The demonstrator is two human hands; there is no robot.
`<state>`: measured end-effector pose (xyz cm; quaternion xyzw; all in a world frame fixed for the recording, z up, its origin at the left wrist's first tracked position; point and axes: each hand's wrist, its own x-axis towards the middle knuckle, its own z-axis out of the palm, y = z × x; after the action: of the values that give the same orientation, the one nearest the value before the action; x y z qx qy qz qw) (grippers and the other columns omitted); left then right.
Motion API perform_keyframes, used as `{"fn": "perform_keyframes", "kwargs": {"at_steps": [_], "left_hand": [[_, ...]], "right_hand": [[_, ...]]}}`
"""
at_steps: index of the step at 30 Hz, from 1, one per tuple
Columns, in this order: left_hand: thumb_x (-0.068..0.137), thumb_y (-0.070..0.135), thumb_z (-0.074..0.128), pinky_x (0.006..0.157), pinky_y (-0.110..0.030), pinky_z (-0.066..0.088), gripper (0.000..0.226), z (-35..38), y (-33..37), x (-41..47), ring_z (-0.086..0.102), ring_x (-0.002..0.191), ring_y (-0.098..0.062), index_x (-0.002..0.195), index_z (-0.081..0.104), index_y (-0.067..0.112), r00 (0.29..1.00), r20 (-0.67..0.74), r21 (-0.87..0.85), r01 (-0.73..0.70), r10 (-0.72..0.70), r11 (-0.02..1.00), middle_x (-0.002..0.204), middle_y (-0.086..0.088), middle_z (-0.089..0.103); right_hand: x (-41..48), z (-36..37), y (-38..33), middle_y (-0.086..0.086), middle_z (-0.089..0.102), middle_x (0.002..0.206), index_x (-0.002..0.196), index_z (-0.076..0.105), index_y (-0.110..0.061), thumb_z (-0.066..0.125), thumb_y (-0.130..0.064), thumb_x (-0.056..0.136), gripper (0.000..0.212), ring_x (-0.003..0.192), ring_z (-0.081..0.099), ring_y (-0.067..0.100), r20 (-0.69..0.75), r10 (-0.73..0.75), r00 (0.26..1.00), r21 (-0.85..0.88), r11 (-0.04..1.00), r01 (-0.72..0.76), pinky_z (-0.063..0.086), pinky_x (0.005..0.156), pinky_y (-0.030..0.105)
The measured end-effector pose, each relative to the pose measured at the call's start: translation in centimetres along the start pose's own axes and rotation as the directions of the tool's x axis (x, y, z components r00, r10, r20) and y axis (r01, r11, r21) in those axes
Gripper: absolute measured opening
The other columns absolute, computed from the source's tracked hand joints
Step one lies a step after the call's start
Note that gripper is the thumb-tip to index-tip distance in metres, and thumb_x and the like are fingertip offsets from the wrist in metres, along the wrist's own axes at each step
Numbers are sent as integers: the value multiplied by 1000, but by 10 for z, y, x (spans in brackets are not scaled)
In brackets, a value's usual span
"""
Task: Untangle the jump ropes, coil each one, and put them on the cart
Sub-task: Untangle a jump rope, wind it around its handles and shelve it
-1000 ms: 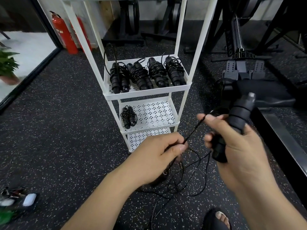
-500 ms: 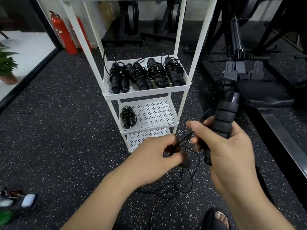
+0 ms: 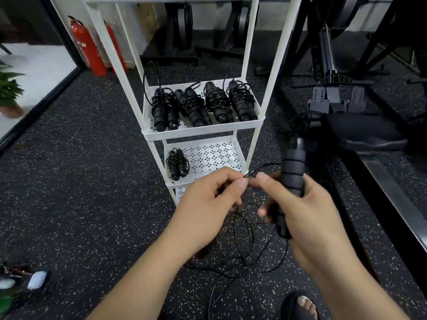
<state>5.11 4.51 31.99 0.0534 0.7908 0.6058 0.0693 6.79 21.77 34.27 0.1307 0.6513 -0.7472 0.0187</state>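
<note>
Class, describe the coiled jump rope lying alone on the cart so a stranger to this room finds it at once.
Find the white cart standing on the speckled black floor. Skip the tray holding four coiled ropes in a row and look at the perforated tray below. The rope lies at its left end, the only bundle there.

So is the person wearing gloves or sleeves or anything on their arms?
No gloves. The left hand and the right hand are both bare, and no rings show on the fingers you can see. The left forearm and the right forearm are bare too, right down to the picture's edge: no sleeves, watch or bracelet in view.
</note>
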Motion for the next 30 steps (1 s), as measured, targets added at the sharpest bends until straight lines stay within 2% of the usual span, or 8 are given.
{"fn": "perform_keyframes", "kwargs": {"at_steps": [3,6,10,16,18,22,26,30], "left_hand": [[108,29,62,84,-47,63,20,3,3,2,66,77,-14,98,79,25,988,-42,-265,136,-152,955,78,-1,68],[107,24,62,68,-33,59,20,0,1,5,63,77,-14,100,80,16,961,-73,-465,205,-268,861,79,-3,63],[105,21,64,61,-28,52,18,-11,-3,12,62,72,-14,105,78,9,923,-126,-633,208,-364,746,76,-3,61],[103,26,68,59,-23,51,16,-20,-5,18,56,64,-9,100,80,15,862,-227,-681,192,-453,707,77,3,60],[103,26,69,58,-23,51,16,-21,-6,19,56,63,-9,97,80,16,854,-227,-696,194,-468,691,77,3,60],[102,25,70,59,-25,52,15,-24,-7,19,57,61,-11,95,79,16,848,-215,-724,194,-485,662,75,4,61],[103,24,70,52,-21,51,14,-30,-6,20,57,51,-8,95,77,14,840,-197,-754,201,-506,626,68,6,60],[101,22,70,54,-23,54,11,-33,-8,22,59,56,-8,99,75,13,842,-169,-786,198,-512,586,69,4,60]], "right_hand": [[-5,8,3,3,81,84,101,71,-15,77,-34,94,21,50,58,18,17,-12,1000,-130,991,14,46,49,30],[-9,14,8,12,69,63,98,69,-14,72,-50,93,37,48,58,19,50,-16,999,-248,968,28,45,47,29],[-18,24,17,14,70,69,95,65,-19,58,-66,91,48,50,60,17,124,-29,992,-355,932,72,48,55,29],[-29,41,39,-2,71,78,103,66,-38,53,-63,98,29,69,66,17,194,-74,978,-403,903,148,54,69,44],[-30,44,40,-4,71,78,104,68,-38,54,-62,97,29,71,67,15,197,-92,976,-376,912,162,54,71,39],[-32,47,39,-14,73,77,103,69,-35,60,-46,101,14,64,67,-2,210,-99,973,-344,924,168,46,56,10],[-33,49,43,-17,72,80,105,65,-41,58,-53,100,14,71,67,1,233,-78,969,-421,891,173,46,60,11],[-32,49,48,-11,72,95,109,66,-44,54,-66,92,29,83,69,6,238,-64,969,-399,903,158,53,70,21]]}}
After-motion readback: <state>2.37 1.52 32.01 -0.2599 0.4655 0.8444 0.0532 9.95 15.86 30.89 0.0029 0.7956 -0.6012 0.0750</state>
